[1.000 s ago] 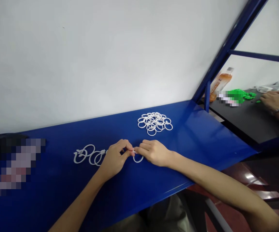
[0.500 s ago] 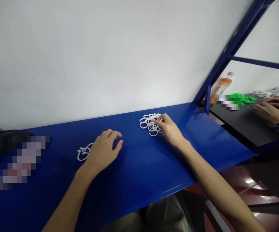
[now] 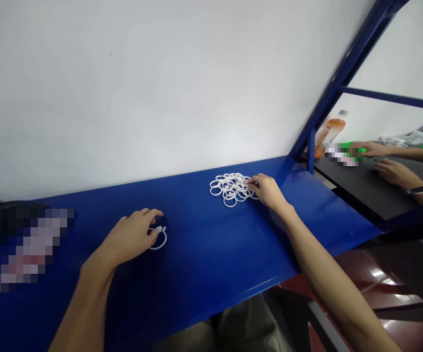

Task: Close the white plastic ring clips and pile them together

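My left hand [image 3: 133,237] is low over the blue shelf, its thumb and fingers closed on an open white plastic ring [image 3: 165,240] with small curled ends. The ring sticks out to the right of the thumb; part of it is behind the hand. At the right edge of a heap of similar white plastic rings [image 3: 229,188], my right hand [image 3: 268,191] pinches one ring between thumb and forefinger. The fingertips partly cover that ring, and the heap lies just left of them.
The blue shelf [image 3: 197,274] runs along a pale wall. A blurred packet [image 3: 35,249] and a black bag [image 3: 6,220] lie at left. Beyond the blue post [image 3: 310,151], a co-worker's hands [image 3: 391,171] work over green pieces [image 3: 348,145] near an orange drink bottle [image 3: 330,134].
My left hand has moved left and down to the white ring that lay beside it, and now grips one. My right hand has shifted slightly right along the heap.
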`<action>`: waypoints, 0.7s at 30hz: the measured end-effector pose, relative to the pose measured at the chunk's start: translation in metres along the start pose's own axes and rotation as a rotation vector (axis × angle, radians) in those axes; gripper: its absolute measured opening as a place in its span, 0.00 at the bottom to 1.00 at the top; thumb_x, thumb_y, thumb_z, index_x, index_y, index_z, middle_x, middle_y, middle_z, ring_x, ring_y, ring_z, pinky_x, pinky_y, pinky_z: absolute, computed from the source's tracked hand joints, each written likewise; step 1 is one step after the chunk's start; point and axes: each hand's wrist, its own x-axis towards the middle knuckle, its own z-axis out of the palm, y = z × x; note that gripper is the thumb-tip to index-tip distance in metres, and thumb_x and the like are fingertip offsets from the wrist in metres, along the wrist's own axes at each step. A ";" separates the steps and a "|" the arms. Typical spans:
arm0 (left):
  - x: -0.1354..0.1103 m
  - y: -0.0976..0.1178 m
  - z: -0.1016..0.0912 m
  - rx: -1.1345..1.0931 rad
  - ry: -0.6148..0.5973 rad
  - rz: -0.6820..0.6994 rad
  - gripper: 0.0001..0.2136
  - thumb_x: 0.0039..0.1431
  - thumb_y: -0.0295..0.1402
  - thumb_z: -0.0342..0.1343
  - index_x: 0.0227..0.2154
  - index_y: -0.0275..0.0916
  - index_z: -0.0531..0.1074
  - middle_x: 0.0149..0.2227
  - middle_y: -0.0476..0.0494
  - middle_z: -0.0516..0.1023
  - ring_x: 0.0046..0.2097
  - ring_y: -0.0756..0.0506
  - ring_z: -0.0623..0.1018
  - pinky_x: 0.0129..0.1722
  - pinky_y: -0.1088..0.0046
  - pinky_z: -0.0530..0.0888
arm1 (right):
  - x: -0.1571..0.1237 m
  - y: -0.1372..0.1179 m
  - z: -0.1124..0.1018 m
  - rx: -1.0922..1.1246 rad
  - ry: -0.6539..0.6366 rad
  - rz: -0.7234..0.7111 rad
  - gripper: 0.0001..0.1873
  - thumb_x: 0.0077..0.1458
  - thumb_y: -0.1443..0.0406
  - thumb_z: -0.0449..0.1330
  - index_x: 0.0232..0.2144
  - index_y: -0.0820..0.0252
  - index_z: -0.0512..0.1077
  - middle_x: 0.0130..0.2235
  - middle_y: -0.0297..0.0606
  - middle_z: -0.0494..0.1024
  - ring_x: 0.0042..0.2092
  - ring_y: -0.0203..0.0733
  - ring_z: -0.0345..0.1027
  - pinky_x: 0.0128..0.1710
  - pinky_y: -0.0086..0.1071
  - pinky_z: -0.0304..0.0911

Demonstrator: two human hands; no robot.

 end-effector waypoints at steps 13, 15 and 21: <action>0.011 0.020 0.006 -0.073 0.145 0.105 0.08 0.63 0.34 0.49 0.39 0.44 0.73 0.37 0.47 0.77 0.43 0.42 0.75 0.43 0.64 0.64 | -0.003 -0.022 -0.007 -0.030 0.175 -0.035 0.09 0.64 0.67 0.56 0.37 0.62 0.77 0.36 0.43 0.76 0.35 0.43 0.69 0.38 0.35 0.66; 0.012 0.026 0.008 -0.104 0.181 0.119 0.07 0.63 0.35 0.50 0.39 0.44 0.72 0.37 0.47 0.76 0.43 0.42 0.75 0.44 0.63 0.63 | -0.006 -0.038 -0.004 0.004 0.212 -0.086 0.10 0.65 0.65 0.55 0.39 0.61 0.76 0.37 0.43 0.76 0.37 0.44 0.70 0.40 0.36 0.66; 0.011 0.051 0.017 -0.218 0.246 0.197 0.05 0.62 0.34 0.52 0.38 0.43 0.70 0.34 0.50 0.76 0.40 0.44 0.76 0.43 0.64 0.64 | -0.030 -0.101 0.015 0.281 -0.094 -0.344 0.13 0.67 0.58 0.56 0.44 0.60 0.75 0.42 0.42 0.78 0.43 0.43 0.72 0.45 0.36 0.68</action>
